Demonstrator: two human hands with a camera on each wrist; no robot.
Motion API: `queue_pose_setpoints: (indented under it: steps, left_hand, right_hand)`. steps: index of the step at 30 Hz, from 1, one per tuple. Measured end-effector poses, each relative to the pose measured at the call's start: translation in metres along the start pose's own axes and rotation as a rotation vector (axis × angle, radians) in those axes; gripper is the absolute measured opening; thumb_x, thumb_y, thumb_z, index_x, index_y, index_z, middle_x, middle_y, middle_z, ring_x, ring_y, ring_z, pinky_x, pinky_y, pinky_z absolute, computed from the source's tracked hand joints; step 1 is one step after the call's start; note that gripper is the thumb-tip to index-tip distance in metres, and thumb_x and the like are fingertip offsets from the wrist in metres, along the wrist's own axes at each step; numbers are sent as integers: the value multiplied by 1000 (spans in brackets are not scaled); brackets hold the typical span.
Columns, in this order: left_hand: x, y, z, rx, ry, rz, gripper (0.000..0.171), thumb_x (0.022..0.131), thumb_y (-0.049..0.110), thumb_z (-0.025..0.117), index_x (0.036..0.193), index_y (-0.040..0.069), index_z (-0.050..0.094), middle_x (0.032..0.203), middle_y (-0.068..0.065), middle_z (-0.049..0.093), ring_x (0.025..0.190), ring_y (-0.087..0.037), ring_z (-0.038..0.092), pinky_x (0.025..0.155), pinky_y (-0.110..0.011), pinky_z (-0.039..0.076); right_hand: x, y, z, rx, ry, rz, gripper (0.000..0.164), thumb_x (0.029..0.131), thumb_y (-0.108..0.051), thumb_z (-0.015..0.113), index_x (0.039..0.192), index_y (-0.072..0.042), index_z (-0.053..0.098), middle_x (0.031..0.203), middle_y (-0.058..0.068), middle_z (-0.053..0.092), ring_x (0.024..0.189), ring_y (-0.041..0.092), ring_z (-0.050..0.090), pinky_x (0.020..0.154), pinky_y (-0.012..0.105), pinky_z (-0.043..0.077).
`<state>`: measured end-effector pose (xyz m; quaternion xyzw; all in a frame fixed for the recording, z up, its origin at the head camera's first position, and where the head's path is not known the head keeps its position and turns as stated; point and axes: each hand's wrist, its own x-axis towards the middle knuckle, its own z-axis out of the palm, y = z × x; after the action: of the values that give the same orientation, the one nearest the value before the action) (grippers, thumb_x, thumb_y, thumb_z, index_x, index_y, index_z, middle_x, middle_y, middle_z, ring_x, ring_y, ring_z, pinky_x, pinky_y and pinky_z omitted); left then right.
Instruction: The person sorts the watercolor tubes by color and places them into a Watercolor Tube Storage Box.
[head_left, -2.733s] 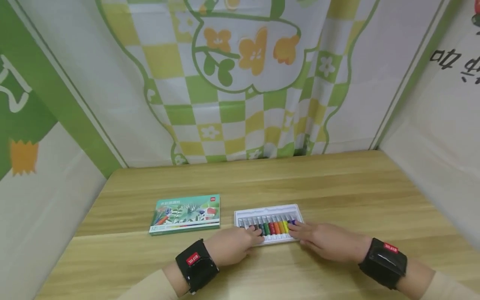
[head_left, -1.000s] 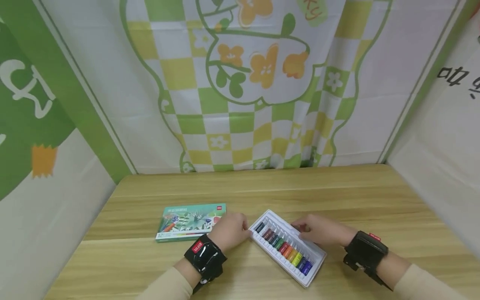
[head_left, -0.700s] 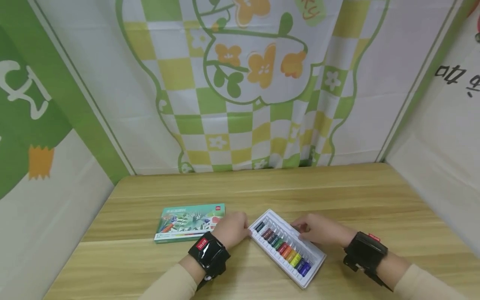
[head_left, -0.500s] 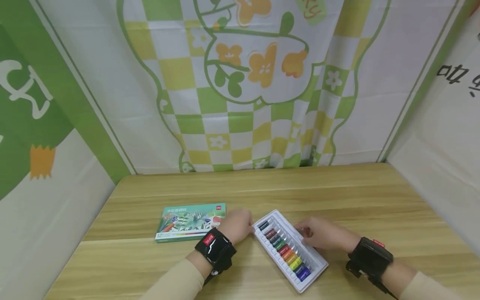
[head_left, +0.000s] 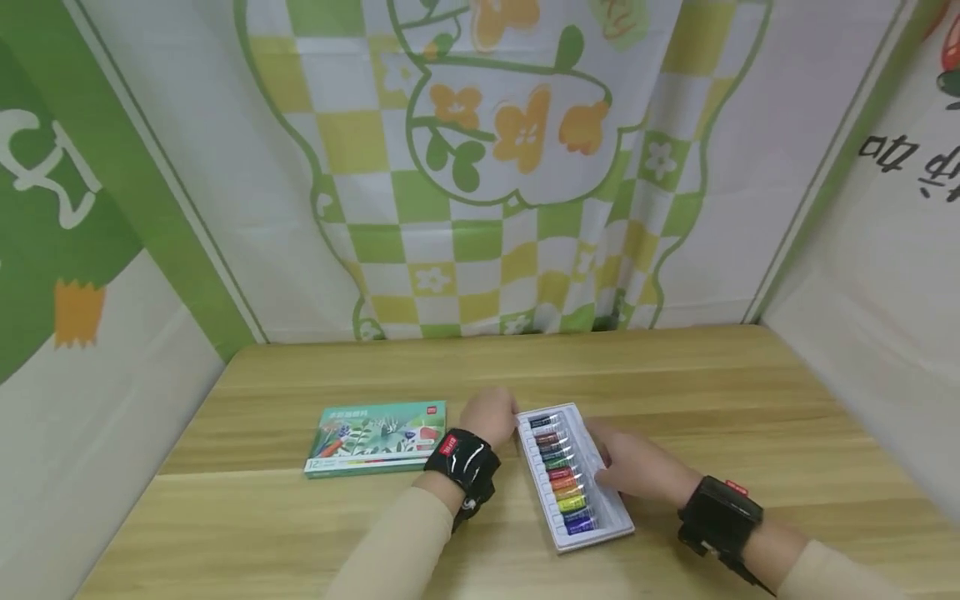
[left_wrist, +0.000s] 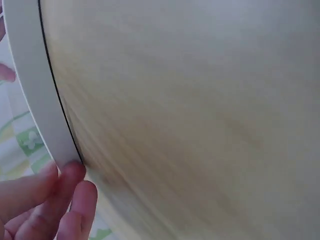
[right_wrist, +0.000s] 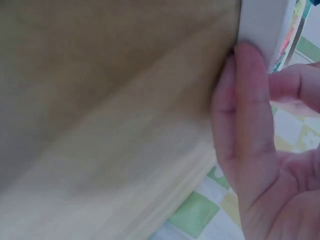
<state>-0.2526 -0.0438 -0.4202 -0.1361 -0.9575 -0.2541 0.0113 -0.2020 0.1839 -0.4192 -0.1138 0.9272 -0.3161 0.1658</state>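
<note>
A white tray of paint tubes lies on the table in the head view, its long side running from back to front. The tubes go from black at the far end to purple at the near end. My left hand holds the tray's far left corner; in the left wrist view its thumb and fingertips meet at the white edge. From the other side my right hand grips the long right edge, thumb over the rim. The right wrist view shows its fingers against the tray's outer wall, thumb on the opposite side.
A green paint box with a plant picture lies flat to the left, partly behind the left wristband. The wooden table ends at a checked curtain at the back, with printed cloth walls on both sides.
The tray has turned clockwise, from lying sideways through a slant to nearly lengthwise. Both hands have moved from over its near edge to its sides, the left one going farther back.
</note>
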Motion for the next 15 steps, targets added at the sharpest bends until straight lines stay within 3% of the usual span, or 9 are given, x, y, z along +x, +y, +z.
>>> queue_pose_setpoints:
  steps: [3,5,10,13,15]
  left_hand:
    - [1,-3,4,-90,-35,-28,19,82,0,78,100,-4,76,95,-16,74,88,-32,69,76,-43,57]
    - [-1,-7,6,-161,-75,-59,30,82,2,81,109,-7,73,97,-17,73,85,-29,66,76,-43,56]
    - [-11,-15,6,-341,-166,-120,46,81,5,84,120,-12,66,83,-10,67,66,-16,59,64,-31,51]
    - [-16,-11,5,-404,-214,-80,30,82,1,81,107,-11,68,71,-3,56,58,-13,51,53,-24,42]
    - [-21,-5,5,-405,-233,-68,20,82,-2,79,97,-8,69,70,-2,52,59,-13,47,52,-24,38]
  right_hand:
    - [5,4,2,51,-33,-12,77,87,1,72,153,11,34,93,15,65,69,21,63,60,37,55]
    - [7,10,1,115,-60,-27,75,90,1,70,152,14,31,81,10,58,60,22,60,52,34,52]
    - [11,26,-6,271,-81,-113,72,92,2,67,148,22,26,88,10,54,70,21,60,58,34,58]
    - [12,27,-10,336,-90,-138,70,92,4,66,147,23,27,94,12,56,76,22,63,62,38,61]
    - [11,25,-8,352,-93,-133,66,92,4,66,146,22,32,98,12,61,80,23,66,64,39,61]
